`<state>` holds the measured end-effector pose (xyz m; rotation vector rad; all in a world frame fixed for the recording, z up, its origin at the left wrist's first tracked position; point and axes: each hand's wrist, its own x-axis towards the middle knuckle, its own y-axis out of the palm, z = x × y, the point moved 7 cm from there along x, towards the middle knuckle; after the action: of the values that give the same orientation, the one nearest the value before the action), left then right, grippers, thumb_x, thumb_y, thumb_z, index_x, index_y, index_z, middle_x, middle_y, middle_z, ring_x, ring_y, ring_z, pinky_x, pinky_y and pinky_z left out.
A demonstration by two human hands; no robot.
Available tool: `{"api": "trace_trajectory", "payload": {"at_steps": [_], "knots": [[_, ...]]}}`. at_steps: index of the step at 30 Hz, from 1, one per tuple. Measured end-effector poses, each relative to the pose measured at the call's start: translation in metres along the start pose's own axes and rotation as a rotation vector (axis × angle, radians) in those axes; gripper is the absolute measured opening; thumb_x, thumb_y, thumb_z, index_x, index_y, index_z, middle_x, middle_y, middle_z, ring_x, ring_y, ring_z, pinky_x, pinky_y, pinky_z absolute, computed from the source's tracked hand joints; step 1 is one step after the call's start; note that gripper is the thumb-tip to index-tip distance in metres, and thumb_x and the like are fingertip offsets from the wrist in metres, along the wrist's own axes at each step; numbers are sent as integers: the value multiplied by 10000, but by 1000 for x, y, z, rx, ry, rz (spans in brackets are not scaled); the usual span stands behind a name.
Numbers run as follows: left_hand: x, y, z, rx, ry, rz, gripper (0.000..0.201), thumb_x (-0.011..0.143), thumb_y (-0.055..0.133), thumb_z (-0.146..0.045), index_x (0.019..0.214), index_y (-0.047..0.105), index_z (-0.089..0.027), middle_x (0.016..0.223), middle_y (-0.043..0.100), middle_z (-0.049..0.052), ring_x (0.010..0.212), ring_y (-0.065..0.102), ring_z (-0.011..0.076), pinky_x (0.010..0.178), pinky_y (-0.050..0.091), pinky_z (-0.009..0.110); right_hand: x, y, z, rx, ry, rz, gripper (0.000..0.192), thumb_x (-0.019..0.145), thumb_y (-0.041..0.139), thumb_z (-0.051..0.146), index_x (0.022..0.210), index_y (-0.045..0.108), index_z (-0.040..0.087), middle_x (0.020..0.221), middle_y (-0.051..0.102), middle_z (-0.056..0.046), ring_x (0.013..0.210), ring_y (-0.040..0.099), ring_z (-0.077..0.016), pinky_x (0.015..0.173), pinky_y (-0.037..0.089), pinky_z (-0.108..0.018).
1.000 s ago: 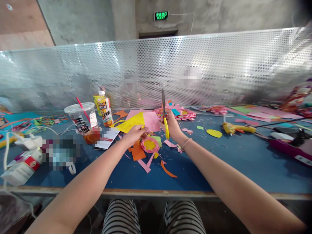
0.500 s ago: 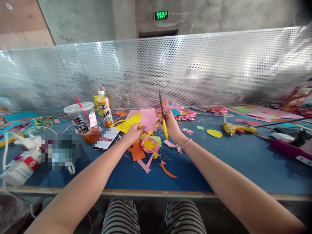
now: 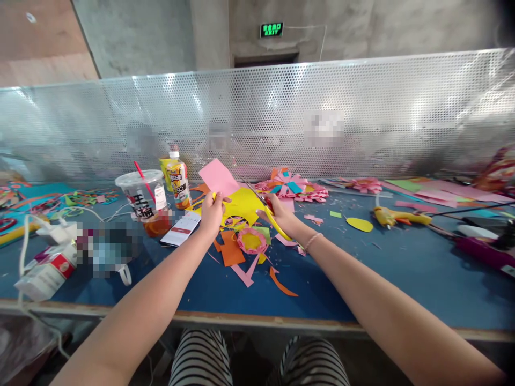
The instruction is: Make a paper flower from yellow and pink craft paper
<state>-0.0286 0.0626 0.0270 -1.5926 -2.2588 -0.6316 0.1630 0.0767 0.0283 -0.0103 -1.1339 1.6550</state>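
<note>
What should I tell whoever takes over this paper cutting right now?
Left hand: holds a pink paper sheet up off the table.
Right hand: grips yellow-handled scissors, blades pointing toward the pink sheet; no cut shows in it yet.
On the blue table: a yellow sheet with shapes cut out, a pink-and-yellow paper flower, orange and pink scraps.
Done: several paper flowers lie at the back.
Left: cutting the pink sheet.
Nearby: glue gun, drink cup.

Scraps crowd centre; bare table rightward.
</note>
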Motion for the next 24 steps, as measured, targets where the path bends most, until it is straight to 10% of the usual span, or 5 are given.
{"api": "trace_trajectory", "payload": {"at_steps": [24], "knots": [[-11,23,-3,-4,-13,227,211,779,487,-384,772,454,-176,697,615,5,378,319,17,367,233,171,1,21,-3,71,34,68,314,775,478,473,965,444,225,822,574,-22,732,527,-171,682,422,-320]]}}
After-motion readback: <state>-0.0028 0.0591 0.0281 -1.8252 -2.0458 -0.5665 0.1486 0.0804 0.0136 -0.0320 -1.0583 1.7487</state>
